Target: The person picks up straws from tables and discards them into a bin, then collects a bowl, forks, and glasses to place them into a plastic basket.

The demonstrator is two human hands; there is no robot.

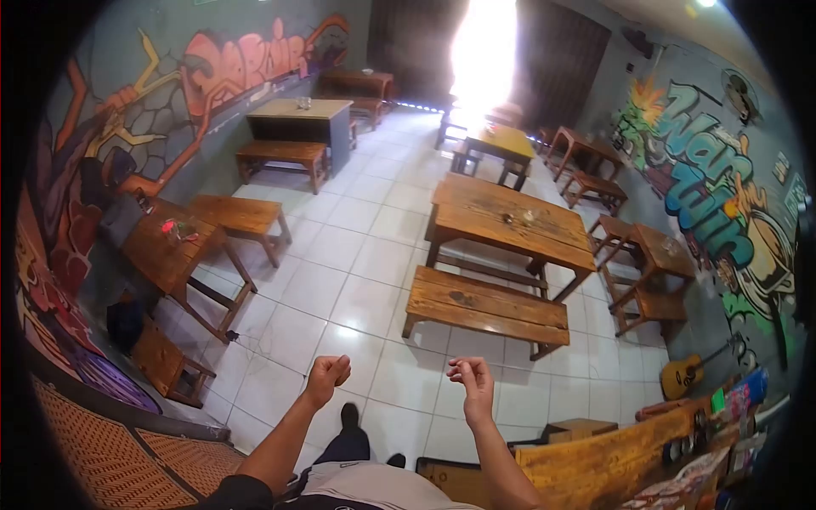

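Observation:
My left hand [328,380] is raised over the tiled floor, its fingers curled into a fist, with no object showing in it. Level with it on the right, my right hand [473,387] has its fingers bent in toward the palm and nothing visible between them. The two hands are apart and touch no furniture. Beyond my right hand stands a wooden bench [484,308], in front of a long wooden table [510,223] that bears small glass items.
A wooden table [174,246] and a bench [246,218] stand at the left. Woven seating [93,442] lies at lower left. A wooden counter [612,455] with items is at lower right, near a guitar [681,376]. More tables stand farther back.

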